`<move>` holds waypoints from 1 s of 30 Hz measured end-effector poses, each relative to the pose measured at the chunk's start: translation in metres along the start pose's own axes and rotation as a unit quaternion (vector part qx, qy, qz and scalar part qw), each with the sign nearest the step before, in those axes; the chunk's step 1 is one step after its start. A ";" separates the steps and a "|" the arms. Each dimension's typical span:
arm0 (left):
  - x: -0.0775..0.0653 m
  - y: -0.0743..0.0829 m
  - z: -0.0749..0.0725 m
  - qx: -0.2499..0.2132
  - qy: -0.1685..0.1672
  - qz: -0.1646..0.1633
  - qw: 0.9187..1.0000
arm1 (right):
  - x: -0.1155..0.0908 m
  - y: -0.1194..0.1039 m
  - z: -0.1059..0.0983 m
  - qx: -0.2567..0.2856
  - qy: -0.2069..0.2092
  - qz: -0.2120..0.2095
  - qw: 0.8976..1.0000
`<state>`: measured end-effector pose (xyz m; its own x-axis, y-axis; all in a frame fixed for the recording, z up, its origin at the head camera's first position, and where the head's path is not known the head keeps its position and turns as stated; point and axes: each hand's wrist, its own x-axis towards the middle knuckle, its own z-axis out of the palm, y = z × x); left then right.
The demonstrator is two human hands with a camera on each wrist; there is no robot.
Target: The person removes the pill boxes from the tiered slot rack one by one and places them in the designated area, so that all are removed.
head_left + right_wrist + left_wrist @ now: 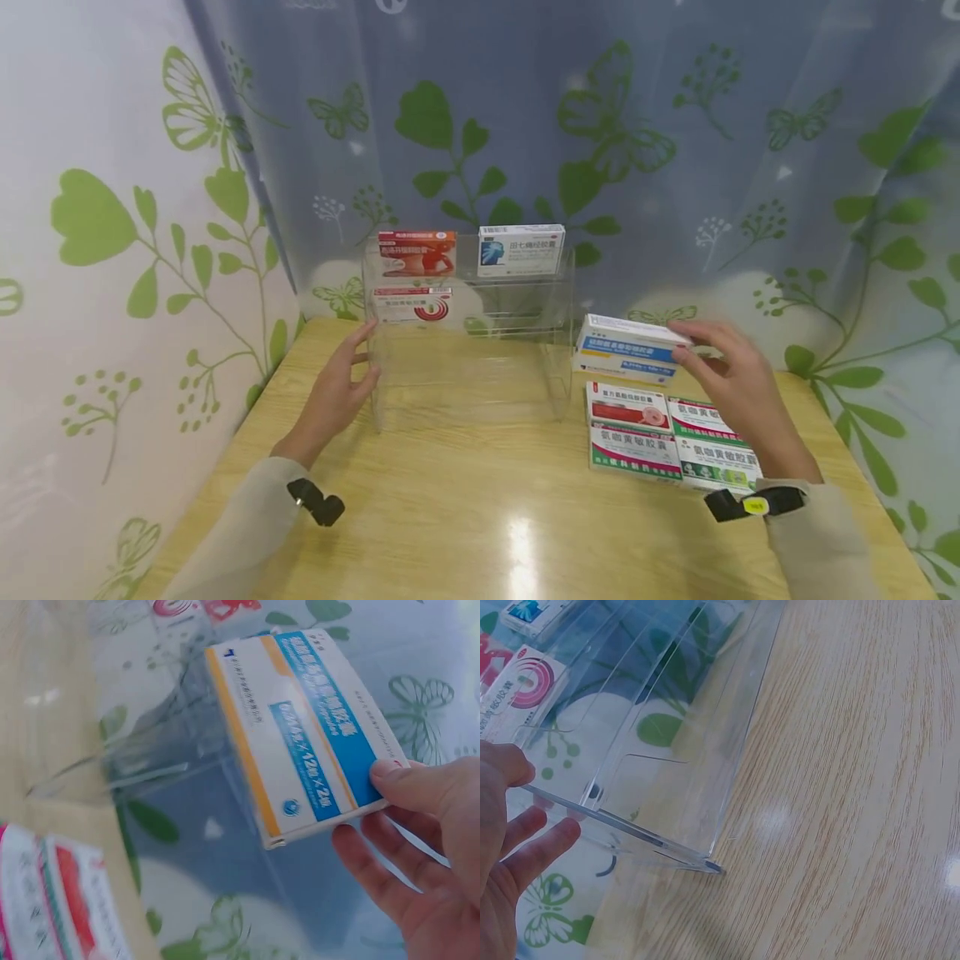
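Note:
My left hand (341, 396) holds the left side panel of a clear acrylic display rack (465, 383), its fingers at the panel's edge in the left wrist view. My right hand (731, 375) pinches the right end of a white, blue and orange medicine box (300, 735), thumb on the printed face. In the head view this box is just right of the rack, above the table. On the rack's top tier stand a red medicine box (417, 254) and a white-blue one (521, 251). A white box with red rings (413, 306) stands on the tier below, at the left.
Several medicine boxes lie flat together on the right of the wooden table (480, 517), among them a red-white box (628, 407) and a green-pink one (636, 452). A leaf-patterned curtain (480, 108) hangs behind the table and along its sides.

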<state>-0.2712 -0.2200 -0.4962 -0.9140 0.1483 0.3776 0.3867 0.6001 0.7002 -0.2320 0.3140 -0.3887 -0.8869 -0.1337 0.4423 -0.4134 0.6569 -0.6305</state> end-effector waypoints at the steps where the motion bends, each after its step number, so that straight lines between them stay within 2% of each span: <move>1: 0.000 0.000 -0.001 0.001 0.000 0.001 1.000 | -0.006 0.004 -0.002 -0.006 -0.008 0.001 1.000; 8: 0.001 0.000 -0.002 -0.005 -0.007 -0.003 1.000 | -0.057 0.033 -0.013 -0.042 -0.065 0.051 0.996; 13: 0.000 0.000 -0.002 -0.008 -0.014 -0.010 1.000 | -0.096 0.056 -0.006 -0.035 -0.103 0.096 0.989; 17: 0.001 0.000 -0.002 -0.012 -0.015 -0.014 1.000 | -0.119 0.067 0.002 -0.031 -0.142 0.150 0.978; 20: 0.001 -0.001 -0.003 -0.016 -0.015 -0.016 1.000 | -0.130 0.072 0.009 -0.022 -0.167 0.176 0.970; 25: 0.001 -0.002 -0.003 -0.012 -0.014 -0.017 1.000 | -0.139 0.076 0.019 -0.014 -0.202 0.195 0.960; 28: 0.001 -0.002 -0.002 -0.011 -0.014 -0.016 1.000 | -0.139 0.077 0.025 -0.016 -0.203 0.218 0.955; 30: 0.000 -0.001 -0.002 -0.010 -0.014 -0.014 1.000 | -0.140 0.077 0.028 -0.020 -0.190 0.226 0.955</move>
<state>-0.2718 -0.2224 -0.4955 -0.9278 0.1538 0.3399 0.3623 0.5884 0.7228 -0.1455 0.3626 -0.5173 -0.9870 -0.0847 -0.1369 0.0300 0.7386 -0.6734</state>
